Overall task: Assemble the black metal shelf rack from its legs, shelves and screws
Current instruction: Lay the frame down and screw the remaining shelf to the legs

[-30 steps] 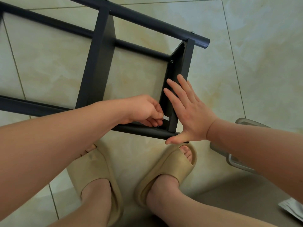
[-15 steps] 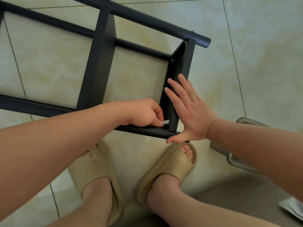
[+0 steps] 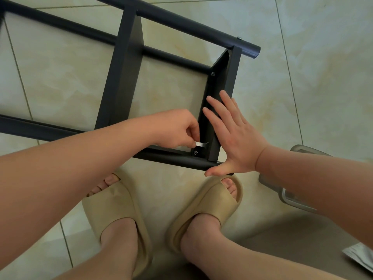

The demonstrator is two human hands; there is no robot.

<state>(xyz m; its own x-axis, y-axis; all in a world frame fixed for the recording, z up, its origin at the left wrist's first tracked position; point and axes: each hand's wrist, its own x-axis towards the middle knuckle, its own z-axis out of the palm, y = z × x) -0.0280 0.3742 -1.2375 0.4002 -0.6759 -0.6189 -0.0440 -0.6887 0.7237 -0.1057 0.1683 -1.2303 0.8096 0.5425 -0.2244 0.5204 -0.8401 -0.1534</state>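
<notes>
The black metal shelf rack lies on its side on the tiled floor, its round legs running left to right. My left hand pinches a small flat silver wrench just above a screw at the near corner, where the end shelf meets the near leg. My right hand presses flat, fingers straight, against the outer face of that end shelf, thumb against the leg's end. Other screws show at the far corner.
My two feet in beige slippers stand just below the rack. A grey-rimmed tray or lid lies on the floor under my right forearm. A plastic packet sits at the lower right edge. A middle shelf crosses the frame.
My left hand has lifted slightly with the wrench, uncovering the screw at the near corner. My right hand stays pressed on the end shelf.
</notes>
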